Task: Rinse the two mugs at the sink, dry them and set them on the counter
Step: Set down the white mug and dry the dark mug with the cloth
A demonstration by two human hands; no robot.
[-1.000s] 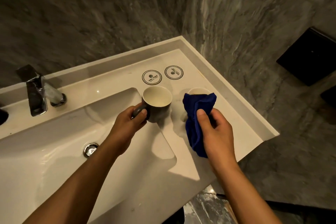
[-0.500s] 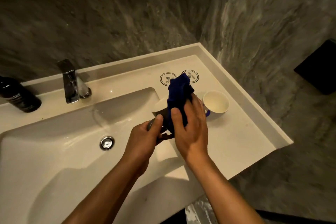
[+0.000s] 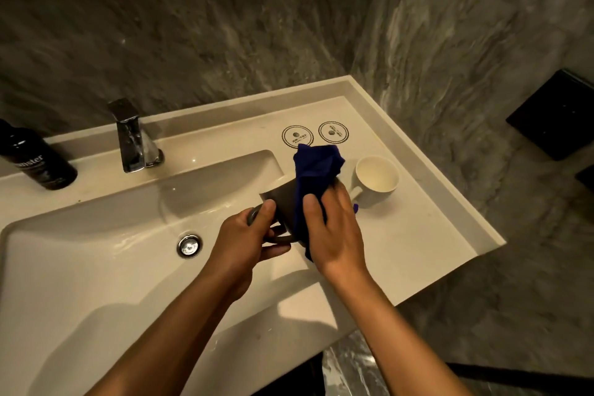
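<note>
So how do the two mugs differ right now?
The grey mug is dark outside; the white mug is pale all over. The grey mug is held tilted over the basin edge by the left hand while the right hand presses a blue cloth on it; the white mug stands upright on the counter, untouched. Both have handles.

- We see through a single head-worn wide-angle camera, looking steeply forward and down onto the white sink [image 3: 96,267] and counter [image 3: 418,235].
- It sits close, at arm's length; both forearms enter from the bottom edge.
</note>
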